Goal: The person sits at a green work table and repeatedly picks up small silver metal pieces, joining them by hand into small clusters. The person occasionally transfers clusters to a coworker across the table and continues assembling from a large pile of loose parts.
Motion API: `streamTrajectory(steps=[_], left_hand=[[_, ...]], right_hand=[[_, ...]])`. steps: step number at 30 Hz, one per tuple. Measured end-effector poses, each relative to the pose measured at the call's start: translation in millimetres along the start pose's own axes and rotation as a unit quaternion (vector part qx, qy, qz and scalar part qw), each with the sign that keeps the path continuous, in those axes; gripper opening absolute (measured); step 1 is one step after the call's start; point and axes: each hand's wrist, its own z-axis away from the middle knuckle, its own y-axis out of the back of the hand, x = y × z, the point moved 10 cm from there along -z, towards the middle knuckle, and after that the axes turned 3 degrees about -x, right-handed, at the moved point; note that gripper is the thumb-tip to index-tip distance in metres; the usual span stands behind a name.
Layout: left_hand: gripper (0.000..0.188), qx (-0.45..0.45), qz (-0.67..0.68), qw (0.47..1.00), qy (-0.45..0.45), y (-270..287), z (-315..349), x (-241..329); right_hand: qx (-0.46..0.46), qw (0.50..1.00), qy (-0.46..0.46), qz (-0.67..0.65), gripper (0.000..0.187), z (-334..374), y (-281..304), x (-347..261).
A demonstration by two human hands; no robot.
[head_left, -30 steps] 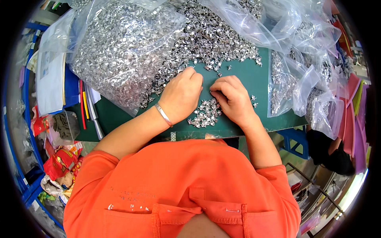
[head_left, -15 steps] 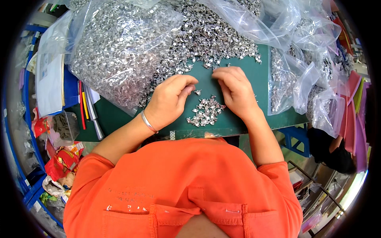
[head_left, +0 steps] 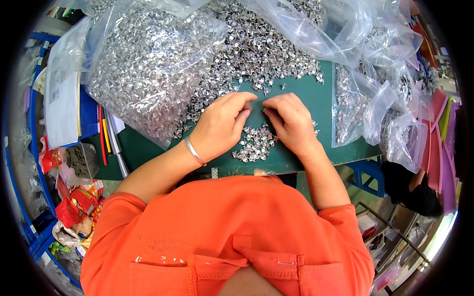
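A small pile of shiny silver metal parts [head_left: 256,144] lies on the green tabletop [head_left: 308,91]. The bare left hand [head_left: 220,122] (silver metal bangle [head_left: 195,151] at the wrist) is left of this pile, thumb and forefinger parted. The bare right hand [head_left: 292,122] is right of it, fingers curled; its grip cannot be determined. A large heap of similar parts [head_left: 269,47] lies beyond.

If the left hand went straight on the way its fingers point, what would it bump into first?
Probably the right hand: its curled fingers face the left hand across a narrow gap. Depth is unclear, so it might pass over or under.
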Motion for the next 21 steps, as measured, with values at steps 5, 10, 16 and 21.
streamTrajectory(steps=[5, 10, 16, 21], left_hand=[[0.028, 0.006, 0.005, 1.0, 0.015, 5, 1, -9], [0.03, 0.018, -0.03, 0.999, -0.03, 4, -10, 3], [0.038, 0.025, -0.038, 0.998, -0.038, -11, -24, 1], [0.036, 0.042, -0.092, 0.992, -0.076, -13, -25, 5]], right_hand=[[-0.032, 0.999, 0.001, -0.009, 0.019, 10, 5, 0], [-0.001, 0.996, -0.079, -0.046, 0.02, 14, 19, 14], [0.012, 0.999, 0.021, 0.028, 0.02, 11, 9, 0], [-0.024, 0.999, 0.029, 0.013, 0.018, 12, 4, -3]])
